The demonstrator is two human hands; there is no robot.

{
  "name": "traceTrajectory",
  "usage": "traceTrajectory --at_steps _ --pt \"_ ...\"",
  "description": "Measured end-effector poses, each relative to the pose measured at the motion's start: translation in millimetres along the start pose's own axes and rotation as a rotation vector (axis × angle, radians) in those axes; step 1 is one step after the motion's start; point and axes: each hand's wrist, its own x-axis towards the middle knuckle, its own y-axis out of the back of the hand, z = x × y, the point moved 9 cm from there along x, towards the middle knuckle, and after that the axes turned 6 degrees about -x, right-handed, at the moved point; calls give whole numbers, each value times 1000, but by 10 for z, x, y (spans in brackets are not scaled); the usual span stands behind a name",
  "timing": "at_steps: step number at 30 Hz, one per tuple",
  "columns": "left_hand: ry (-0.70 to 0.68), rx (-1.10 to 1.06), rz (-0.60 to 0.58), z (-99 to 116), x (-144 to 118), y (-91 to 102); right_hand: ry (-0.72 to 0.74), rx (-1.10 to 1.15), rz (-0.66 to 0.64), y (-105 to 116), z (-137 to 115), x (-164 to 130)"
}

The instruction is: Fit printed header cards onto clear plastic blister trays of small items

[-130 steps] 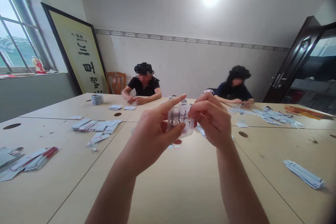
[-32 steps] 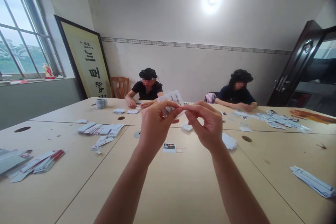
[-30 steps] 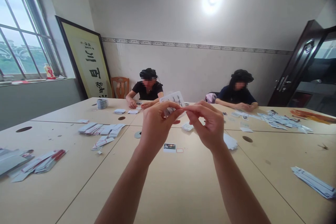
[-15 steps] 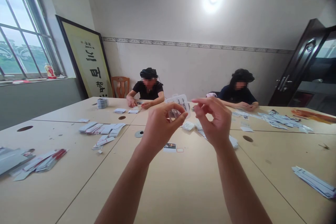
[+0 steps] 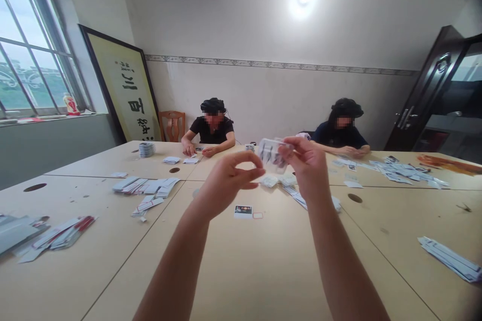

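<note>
A small clear plastic case, with dark slender pieces inside, is held up tilted above the table. My right hand pinches its right side between thumb and fingers. Curled close by the lower left edge of the case is my left hand, thumb and index finger nearly meeting. Whether its fingertips grip the case or something small, I cannot tell. Below the hands, a printed card lies flat on the table beside a small red-bordered label.
Stacks of white cards lie left, near more packets. Clear cases sit behind my hands. Loose cards spread at the far right, with a card bundle nearer. Two people sit across the table.
The case has moved right and turned, from my left hand's hold into my right hand's pinch. My right hand has closed on it; my left hand has shifted slightly left and down.
</note>
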Motion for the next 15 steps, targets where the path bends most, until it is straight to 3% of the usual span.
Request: traceTrajectory --at_steps 4,9,15 --pt "-58 39 117 58 4 375 104 114 175 256 -60 52" --pt "-190 255 392 153 3 801 97 124 97 196 -110 33" --pt "-143 334 616 83 -40 1153 60 26 15 13 -167 -28"
